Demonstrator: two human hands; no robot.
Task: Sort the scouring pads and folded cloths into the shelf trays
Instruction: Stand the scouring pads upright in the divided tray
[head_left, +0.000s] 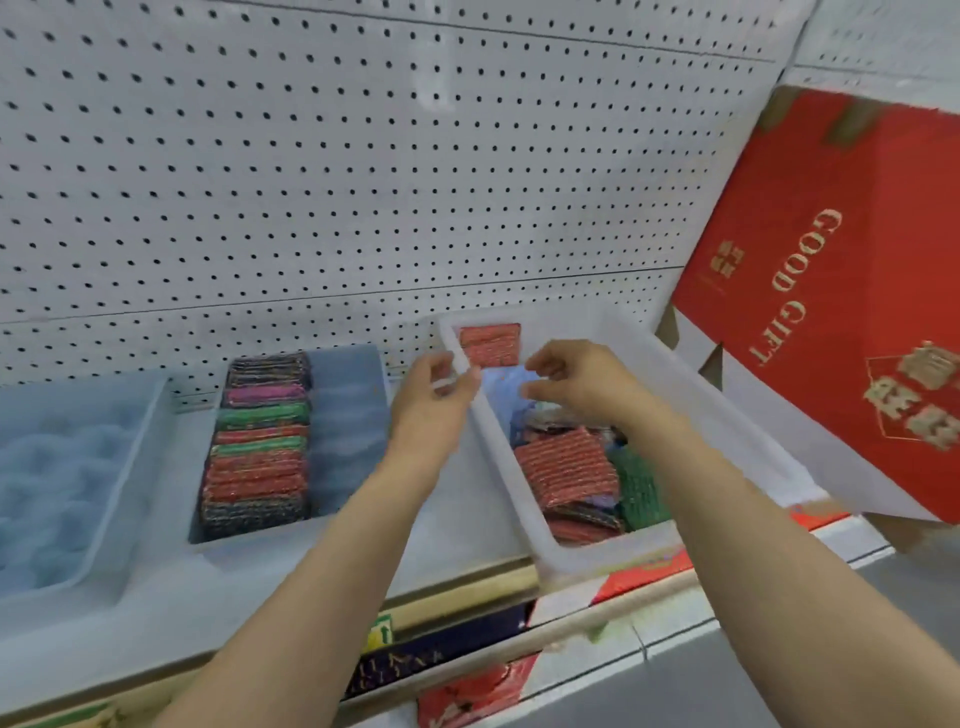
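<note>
Readable in gold capitals down the side of the red carton (831, 291) at right: "GOOD GIFT", running sideways. Beside it, small gold characters, too small to read, and large gold block characters lower on the same face, blurred. On the dark blue box (441, 654) under the shelf edge, pale lettering, not legible. On a yellow-green label (381, 633) just left of it, a green upward arrow.

Shelf (311, 587): 3 trays (524, 499), red box (831, 291).
</note>
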